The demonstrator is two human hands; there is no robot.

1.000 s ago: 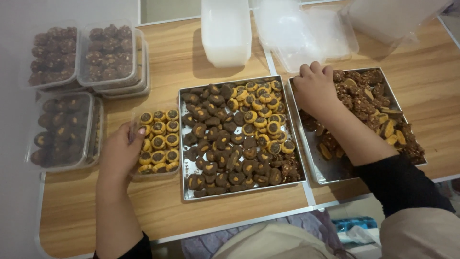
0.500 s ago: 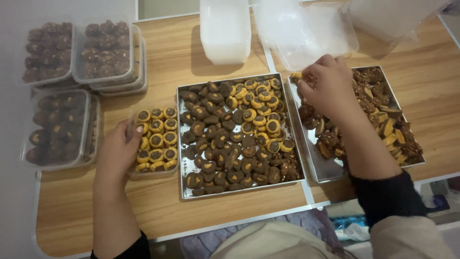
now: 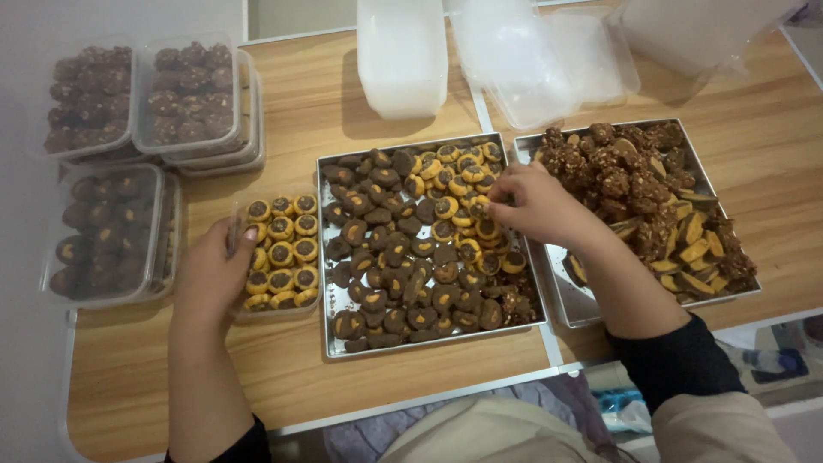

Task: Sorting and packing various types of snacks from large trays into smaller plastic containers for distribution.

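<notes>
The left hand grips the left wall of a small clear tub, fingers curled over the rim, thumb outside. The tub holds rows of yellow cookies with dark centres, and it sits on the wooden table just beside the middle tray, at its 9 o'clock.

The right hand reaches over the middle tray's right side, fingertips pinched down among the yellow cookies heaped at the tray's 1 o'clock. The fingers look closed on one of them, though I cannot tell for sure that a cookie is gripped. The rest of that tray is filled with dark round cookies.

At 3 o'clock from the middle tray, touching it edge to edge, stands a second tray with rough nut-crusted clusters and yellow slices; the right forearm crosses its near left corner.

At 12 o'clock on the table stand a white tub and a loose pile of clear lids. At 9 to 10 o'clock, well apart from the trays, are closed clear boxes of dark cookies, with stacked boxes of clusters behind them
</notes>
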